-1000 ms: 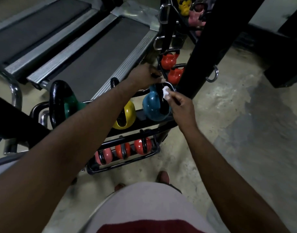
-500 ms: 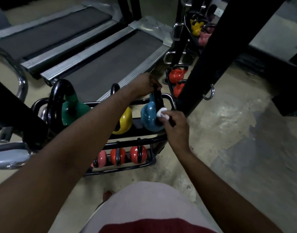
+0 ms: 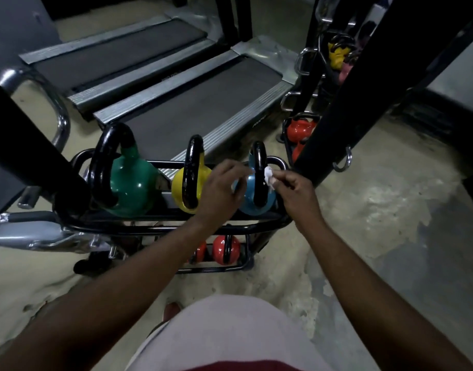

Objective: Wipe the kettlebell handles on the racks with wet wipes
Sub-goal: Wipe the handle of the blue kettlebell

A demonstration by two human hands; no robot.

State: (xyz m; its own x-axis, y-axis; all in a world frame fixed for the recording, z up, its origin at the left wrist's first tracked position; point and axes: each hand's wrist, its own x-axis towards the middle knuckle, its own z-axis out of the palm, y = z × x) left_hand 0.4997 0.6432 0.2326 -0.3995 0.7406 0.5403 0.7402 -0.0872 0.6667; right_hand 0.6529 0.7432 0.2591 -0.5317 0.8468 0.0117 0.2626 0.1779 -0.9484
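Observation:
A black rack (image 3: 176,226) holds a green kettlebell (image 3: 130,183), a yellow kettlebell (image 3: 192,180) and a blue kettlebell (image 3: 252,194) on its top tier, all with black handles. My right hand (image 3: 297,188) pinches a crumpled white wet wipe (image 3: 268,176) against the right side of the blue kettlebell's handle (image 3: 259,178). My left hand (image 3: 222,188) hovers with loosely bent fingers between the yellow and blue kettlebells, holding nothing. Red kettlebells (image 3: 226,249) sit on the lower tier.
Two treadmills (image 3: 176,103) lie behind the rack. A thick black post (image 3: 363,84) rises at the right, with a second rack of red kettlebells (image 3: 301,129) and yellow ones (image 3: 335,56) behind it. A chrome rail (image 3: 58,111) stands at left. Bare concrete floor (image 3: 390,223) lies to the right.
My left hand has let go of the top of the blue kettlebell's handle and dropped back towards me. My right hand has moved the wipe along the handle's right side. The view tilted down.

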